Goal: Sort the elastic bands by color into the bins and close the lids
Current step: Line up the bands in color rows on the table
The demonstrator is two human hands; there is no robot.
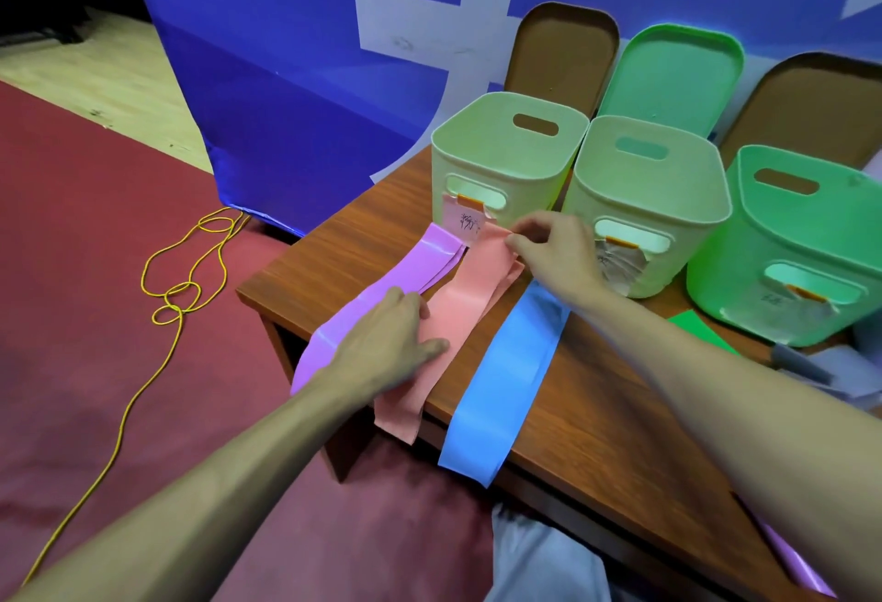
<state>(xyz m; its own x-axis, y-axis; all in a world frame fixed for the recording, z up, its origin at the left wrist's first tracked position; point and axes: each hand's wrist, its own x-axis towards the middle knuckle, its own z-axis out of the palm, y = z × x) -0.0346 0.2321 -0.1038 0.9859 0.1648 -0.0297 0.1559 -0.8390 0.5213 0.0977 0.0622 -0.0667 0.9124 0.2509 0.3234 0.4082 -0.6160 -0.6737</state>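
Three flat elastic bands lie side by side across the wooden table (353, 243) and hang over its front edge: a purple band (367, 301), a pink band (470, 291) and a blue band (506, 377). My left hand (386, 348) rests on the purple and pink bands with its fingers spread flat. My right hand (549, 248) pinches the far end of the pink band, close to the left pale green bin (506, 148). A second pale bin (644, 191) and a brighter green bin (787, 243) stand to its right, all open.
Two brown lids (558, 52) (811, 100) and a green lid (668, 72) lean against the blue backdrop behind the bins. A green band (701, 329) and grey bands (811, 363) lie at the right. A yellow cord (191, 277) trails over the red carpet at the left.
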